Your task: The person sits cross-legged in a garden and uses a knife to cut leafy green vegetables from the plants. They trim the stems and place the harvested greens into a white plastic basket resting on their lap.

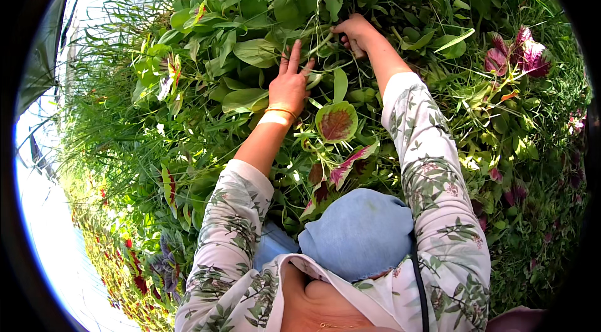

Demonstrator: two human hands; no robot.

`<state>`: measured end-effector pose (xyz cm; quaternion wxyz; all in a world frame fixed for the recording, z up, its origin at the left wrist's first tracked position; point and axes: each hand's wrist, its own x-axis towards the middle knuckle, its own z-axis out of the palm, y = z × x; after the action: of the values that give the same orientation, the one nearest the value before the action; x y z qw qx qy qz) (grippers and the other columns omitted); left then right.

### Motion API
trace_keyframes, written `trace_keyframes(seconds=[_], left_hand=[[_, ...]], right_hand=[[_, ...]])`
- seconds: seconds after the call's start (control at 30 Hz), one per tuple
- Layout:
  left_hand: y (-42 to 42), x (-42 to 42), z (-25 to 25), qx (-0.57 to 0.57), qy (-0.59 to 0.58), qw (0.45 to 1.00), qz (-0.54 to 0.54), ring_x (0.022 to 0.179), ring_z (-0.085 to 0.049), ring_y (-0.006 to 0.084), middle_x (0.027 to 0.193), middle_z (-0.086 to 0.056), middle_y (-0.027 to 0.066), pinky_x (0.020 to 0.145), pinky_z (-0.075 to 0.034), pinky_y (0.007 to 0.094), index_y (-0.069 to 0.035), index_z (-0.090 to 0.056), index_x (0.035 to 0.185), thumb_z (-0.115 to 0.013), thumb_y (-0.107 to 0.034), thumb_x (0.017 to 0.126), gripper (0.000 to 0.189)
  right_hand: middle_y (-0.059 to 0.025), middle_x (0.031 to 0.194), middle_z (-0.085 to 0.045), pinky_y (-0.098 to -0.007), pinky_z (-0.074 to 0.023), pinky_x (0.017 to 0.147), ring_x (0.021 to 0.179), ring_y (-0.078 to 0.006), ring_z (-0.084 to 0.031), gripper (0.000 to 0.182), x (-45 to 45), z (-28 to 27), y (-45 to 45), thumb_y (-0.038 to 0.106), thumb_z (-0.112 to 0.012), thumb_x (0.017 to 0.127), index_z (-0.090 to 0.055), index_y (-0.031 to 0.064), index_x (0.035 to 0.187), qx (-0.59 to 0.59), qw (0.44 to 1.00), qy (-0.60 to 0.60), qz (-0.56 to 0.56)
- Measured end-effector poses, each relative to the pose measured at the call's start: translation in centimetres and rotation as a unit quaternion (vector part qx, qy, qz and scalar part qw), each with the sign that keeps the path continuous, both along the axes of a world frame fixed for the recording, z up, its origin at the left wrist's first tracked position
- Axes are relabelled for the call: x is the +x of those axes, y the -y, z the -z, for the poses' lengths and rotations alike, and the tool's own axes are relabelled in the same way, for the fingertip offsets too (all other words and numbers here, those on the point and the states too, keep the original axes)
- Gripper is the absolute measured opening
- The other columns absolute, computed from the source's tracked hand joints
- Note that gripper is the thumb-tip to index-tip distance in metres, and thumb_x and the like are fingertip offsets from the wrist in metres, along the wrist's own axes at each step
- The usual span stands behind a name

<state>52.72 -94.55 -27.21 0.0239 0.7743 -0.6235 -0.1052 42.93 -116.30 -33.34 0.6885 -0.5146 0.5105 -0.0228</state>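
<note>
Dense leafy green plants (pixel 256 52) lie under both of my hands. My left hand (pixel 288 85), with a thin yellow band at its wrist, rests among the leaves and stems with its fingers spread. Up and to its right, my right hand (pixel 355 36) reaches in among the stems, its fingers bent; a pale thick stem (pixel 321 45) runs from its fingertips toward my left hand. Foliage and shadow hide part of its fingers, and whether it grips the stem is unclear. Below the hands stands a round green leaf with a red-brown centre (pixel 336 122).
A pink-and-green variegated leaf (pixel 350 166) is just above my denim-covered knee (pixel 359 233). Purple-red leaves (pixel 521 55) stand at the right. Tall grass (pixel 122 69) grows at the left, beside a bright white surface (pixel 51 224) and dark netting or sheeting (pixel 40 59).
</note>
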Motion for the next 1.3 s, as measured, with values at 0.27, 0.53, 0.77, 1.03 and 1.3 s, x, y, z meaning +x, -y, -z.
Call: trace_keyframes(seconds=[0.27, 0.53, 0.77, 1.03, 1.3], left_hand=[[-3.0, 0.4, -3.5, -0.104, 0.005, 0.993, 0.052, 0.135, -0.029, 0.0403, 0.153, -0.019, 0.0086, 0.095, -0.046, 0.0407, -0.029, -0.062, 0.118, -0.073, -0.018, 0.061, 0.059], [-7.1, 1.2, -10.9, -0.279, -0.045, 0.959, 0.009, 0.131, -0.038, 0.0357, 0.147, -0.030, 0.0182, 0.101, -0.039, 0.0378, -0.019, -0.065, 0.115, -0.076, -0.009, 0.064, 0.054], [-11.2, 1.8, -14.1, -0.306, -0.080, 0.947, -0.058, 0.133, -0.036, 0.0355, 0.148, -0.028, 0.0195, 0.104, -0.036, 0.0397, -0.014, -0.064, 0.117, -0.074, -0.002, 0.065, 0.054], [-12.7, 1.9, -15.6, -0.301, -0.136, 0.941, -0.076, 0.127, -0.042, 0.0370, 0.143, -0.034, 0.0191, 0.102, -0.039, 0.0432, -0.009, -0.061, 0.117, -0.071, 0.001, 0.069, 0.051], [-10.9, 0.2, -15.9, -0.312, -0.227, 0.915, -0.121, 0.089, -0.064, 0.0184, 0.098, -0.066, 0.0102, 0.080, -0.050, 0.0297, -0.002, -0.060, 0.113, -0.069, 0.002, 0.073, 0.042]], right_hand=[[-0.0031, 0.070, -0.056, -0.0280, -0.0447, 0.048, 0.055, -0.0130, -0.050, 0.019, -0.6, 0.5, -0.7, 0.006, -0.069, 0.077, -0.056, 0.0023, 0.090, 0.043, 0.995, 0.076, 0.042], [-0.0066, 0.079, -0.062, -0.0362, -0.0448, 0.059, 0.064, -0.0194, -0.055, 0.024, -1.0, 4.1, 3.0, 0.013, -0.067, 0.079, -0.061, 0.0025, 0.100, -0.077, 0.990, 0.097, 0.072], [-0.0051, 0.079, -0.062, -0.0341, -0.0415, 0.060, 0.068, -0.0164, -0.055, 0.030, -2.1, 4.9, 3.3, 0.010, -0.064, 0.076, -0.062, 0.0069, 0.105, -0.039, 0.987, 0.122, -0.099], [-0.0066, 0.083, -0.065, -0.0355, -0.0460, 0.066, 0.070, -0.0203, -0.059, 0.035, -3.2, 5.5, 5.7, 0.005, -0.067, 0.066, -0.064, 0.0025, 0.102, -0.207, 0.964, 0.159, 0.043], [-0.0136, 0.081, -0.062, -0.0347, -0.0455, 0.061, 0.070, -0.0149, -0.057, 0.021, -14.3, -6.8, 12.5, 0.008, -0.070, 0.077, -0.062, 0.0033, 0.095, -0.545, 0.831, 0.034, 0.108]])
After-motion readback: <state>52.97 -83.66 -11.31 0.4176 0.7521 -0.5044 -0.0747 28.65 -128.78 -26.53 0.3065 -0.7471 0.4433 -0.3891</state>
